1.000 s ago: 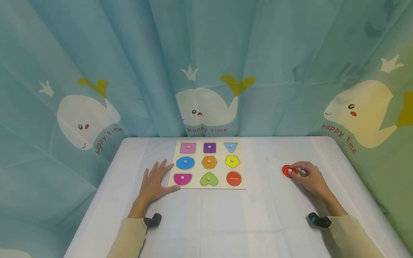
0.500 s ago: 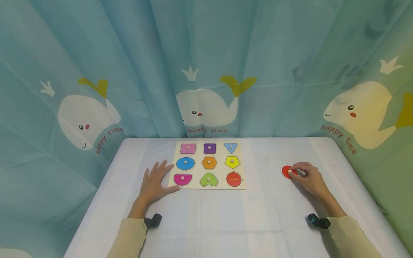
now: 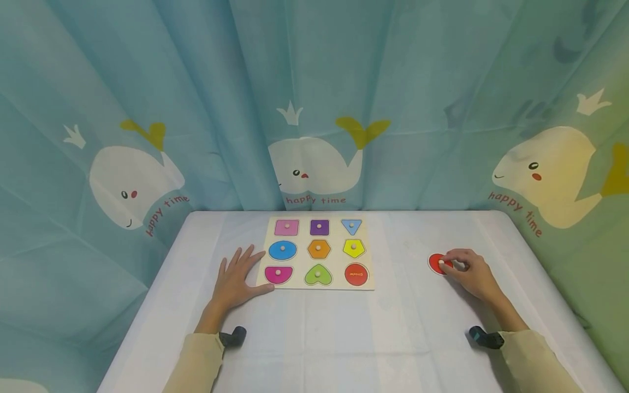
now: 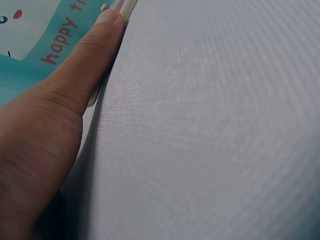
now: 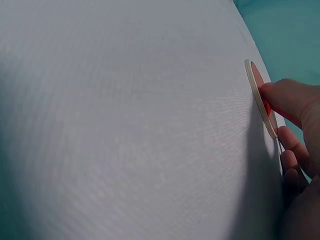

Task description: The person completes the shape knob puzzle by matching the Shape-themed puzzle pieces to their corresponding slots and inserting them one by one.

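Note:
A pale wooden peg puzzle board (image 3: 336, 262) lies at the back of the table, filled with several coloured, knobbed shapes. Its front right recess (image 3: 356, 274) is a red circle printed "Circular", without a knob. My left hand (image 3: 235, 279) spreads flat beside the board's left side, thumb and fingertips at its edge. Off to the right, my right hand (image 3: 473, 274) pinches the small knob of a red round puzzle piece (image 3: 433, 263) between thumb and forefinger. The right wrist view shows the piece's pale rim (image 5: 260, 102) close over the cloth, the thumb on its upper face.
A white cloth covers the table (image 3: 344, 338). Behind and around it hangs a blue-green curtain (image 3: 417, 109) printed with whales. Dark wrist cameras sit by both cuffs, the left camera (image 3: 233, 337) and the right camera (image 3: 485, 337). Bare cloth separates the board from the red piece.
The whole head view has shifted down very slightly. Both hands, the board and the red piece keep their places relative to one another.

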Tool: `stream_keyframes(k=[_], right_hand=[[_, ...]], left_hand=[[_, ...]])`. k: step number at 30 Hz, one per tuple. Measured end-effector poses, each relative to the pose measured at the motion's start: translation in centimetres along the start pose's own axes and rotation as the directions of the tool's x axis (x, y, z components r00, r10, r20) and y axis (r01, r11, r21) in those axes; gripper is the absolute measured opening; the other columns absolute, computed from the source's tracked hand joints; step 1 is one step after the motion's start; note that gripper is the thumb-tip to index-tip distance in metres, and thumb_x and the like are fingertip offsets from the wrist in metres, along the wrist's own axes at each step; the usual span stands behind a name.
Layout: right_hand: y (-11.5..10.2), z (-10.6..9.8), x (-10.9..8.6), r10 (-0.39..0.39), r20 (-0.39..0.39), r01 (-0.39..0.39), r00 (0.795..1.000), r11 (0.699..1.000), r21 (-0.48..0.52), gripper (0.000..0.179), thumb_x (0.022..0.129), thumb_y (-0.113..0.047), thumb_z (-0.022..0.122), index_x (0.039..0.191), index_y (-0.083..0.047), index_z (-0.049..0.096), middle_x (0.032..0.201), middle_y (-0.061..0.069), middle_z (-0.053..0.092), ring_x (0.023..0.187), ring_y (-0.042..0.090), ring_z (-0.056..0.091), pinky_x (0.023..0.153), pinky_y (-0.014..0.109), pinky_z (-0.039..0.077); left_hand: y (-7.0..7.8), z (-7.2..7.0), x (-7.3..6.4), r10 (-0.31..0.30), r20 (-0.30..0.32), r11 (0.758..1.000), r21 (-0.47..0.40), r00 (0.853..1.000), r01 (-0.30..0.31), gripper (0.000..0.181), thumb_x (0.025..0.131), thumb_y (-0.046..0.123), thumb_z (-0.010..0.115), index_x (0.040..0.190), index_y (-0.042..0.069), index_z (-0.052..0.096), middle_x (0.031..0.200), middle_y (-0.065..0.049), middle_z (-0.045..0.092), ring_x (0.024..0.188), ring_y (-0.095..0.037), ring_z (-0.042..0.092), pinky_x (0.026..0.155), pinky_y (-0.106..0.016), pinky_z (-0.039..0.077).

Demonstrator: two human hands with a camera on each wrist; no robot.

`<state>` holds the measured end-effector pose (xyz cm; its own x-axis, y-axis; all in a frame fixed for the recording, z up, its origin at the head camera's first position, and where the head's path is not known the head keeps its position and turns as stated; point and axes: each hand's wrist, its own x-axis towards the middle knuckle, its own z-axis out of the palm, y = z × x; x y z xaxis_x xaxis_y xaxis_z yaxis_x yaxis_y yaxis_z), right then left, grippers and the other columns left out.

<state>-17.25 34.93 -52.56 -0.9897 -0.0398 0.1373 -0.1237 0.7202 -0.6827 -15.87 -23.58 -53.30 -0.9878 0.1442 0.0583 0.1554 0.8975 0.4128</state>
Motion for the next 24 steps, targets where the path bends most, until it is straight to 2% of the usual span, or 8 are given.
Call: stream_keyframes(k=[9, 11, 13, 16, 24], right_hand=[[-0.2, -0.3, 0.1, -0.015, 0.012, 0.015, 1.0, 1.0, -0.016, 0.017, 0.093, -0.013, 0.076, 0.104, -0.001, 0.075, 0.123, 0.026, 0.06, 0.116, 0.046, 0.055, 0.097, 0.067, 0.048], [-0.3, -0.4, 0.2, -0.028, 0.009, 0.029, 1.0, 0.999, -0.04, 0.015, 0.091, -0.012, 0.078, 0.102, -0.002, 0.075, 0.12, 0.024, 0.062, 0.112, 0.042, 0.058, 0.094, 0.056, 0.054], [-0.6, -0.5, 0.4, -0.051, 0.003, 0.052, 0.999, 0.997, -0.055, 0.013, 0.089, -0.011, 0.08, 0.099, -0.003, 0.076, 0.117, 0.022, 0.064, 0.106, 0.039, 0.061, 0.088, 0.039, 0.057], [-0.9, -0.7, 0.8, -0.079, -0.011, 0.078, 0.997, 0.995, -0.066, 0.012, 0.087, -0.008, 0.082, 0.096, -0.004, 0.076, 0.115, 0.021, 0.067, 0.098, 0.035, 0.063, 0.076, 0.022, 0.051], [-2.7, -0.9, 2.0, -0.05, -0.008, 0.05, 0.999, 0.998, -0.049, 0.015, 0.091, -0.014, 0.079, 0.102, -0.005, 0.076, 0.122, 0.021, 0.067, 0.103, 0.036, 0.062, 0.075, 0.013, 0.048]], left_hand=[[0.1, -0.1, -0.1, -0.001, -0.004, 1.0, -0.01, 1.0, 0.001, 0.093, 0.075, 0.061, 0.08, 0.154, 0.02, 0.049, 0.166, -0.015, 0.031, 0.154, -0.043, 0.016, 0.119, -0.073, 0.004], [0.1, -0.1, -0.1, -0.001, -0.004, 1.0, -0.009, 1.0, 0.001, 0.093, 0.076, 0.061, 0.08, 0.154, 0.02, 0.049, 0.166, -0.015, 0.032, 0.154, -0.043, 0.016, 0.119, -0.073, 0.004], [0.1, -0.1, -0.1, -0.003, -0.002, 1.0, -0.009, 1.0, 0.003, 0.094, 0.076, 0.061, 0.08, 0.154, 0.02, 0.049, 0.166, -0.015, 0.031, 0.155, -0.043, 0.016, 0.119, -0.073, 0.004], [0.1, 0.0, -0.1, -0.005, 0.001, 1.0, -0.007, 1.0, 0.005, 0.094, 0.076, 0.061, 0.08, 0.154, 0.021, 0.048, 0.166, -0.015, 0.031, 0.155, -0.043, 0.016, 0.119, -0.072, 0.003], [0.1, 0.0, -0.1, -0.002, 0.001, 1.0, 0.0, 1.0, 0.002, 0.094, 0.076, 0.062, 0.079, 0.154, 0.02, 0.048, 0.166, -0.015, 0.031, 0.155, -0.044, 0.015, 0.119, -0.073, 0.003]])
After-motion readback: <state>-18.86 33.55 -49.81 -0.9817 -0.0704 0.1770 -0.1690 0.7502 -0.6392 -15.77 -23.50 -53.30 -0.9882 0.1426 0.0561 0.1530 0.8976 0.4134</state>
